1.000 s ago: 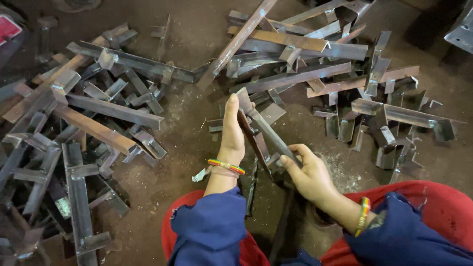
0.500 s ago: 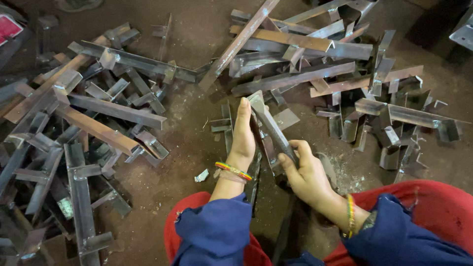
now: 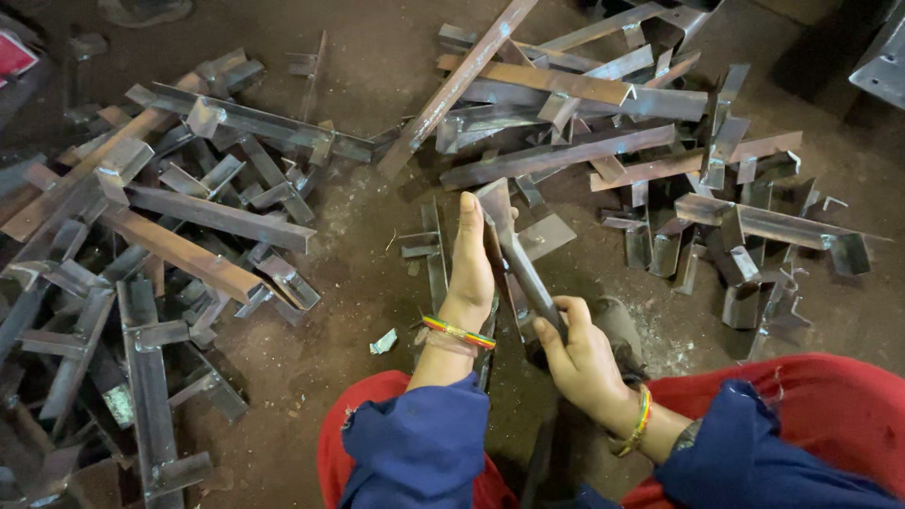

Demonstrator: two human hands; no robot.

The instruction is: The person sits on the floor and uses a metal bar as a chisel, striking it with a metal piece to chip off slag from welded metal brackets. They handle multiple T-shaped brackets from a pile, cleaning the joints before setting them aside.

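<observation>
- Your blue sleeves (image 3: pixel 424 443) and red garment (image 3: pixel 811 405) are filling the six o'clock edge of the view.
- Your right hand (image 3: pixel 584 363) is wrapping its fingers closed around the near end of a steel angle piece (image 3: pixel 514 254), just at five o'clock from centre.
- Your left hand (image 3: pixel 469 269) is lying flat and open against the left side of the same angle piece, fingers stretched straight toward twelve o'clock; it is pressing on it, not gripping.
- The angle piece is tilting from your right hand up toward eleven o'clock, its far end showing beside your left fingertips.
- Striped bangles (image 3: pixel 459 332) are sitting on both of your wrists.
- A small pale scrap (image 3: pixel 383 341) is lying on the dirt floor (image 3: pixel 377 236) at nine o'clock from your left wrist.
- A heap of welded steel angle brackets (image 3: pixel 160 254) is spreading across the nine o'clock side.
- Another pile of angle lengths and brackets (image 3: pixel 613 141) is lying from twelve to three o'clock.
</observation>
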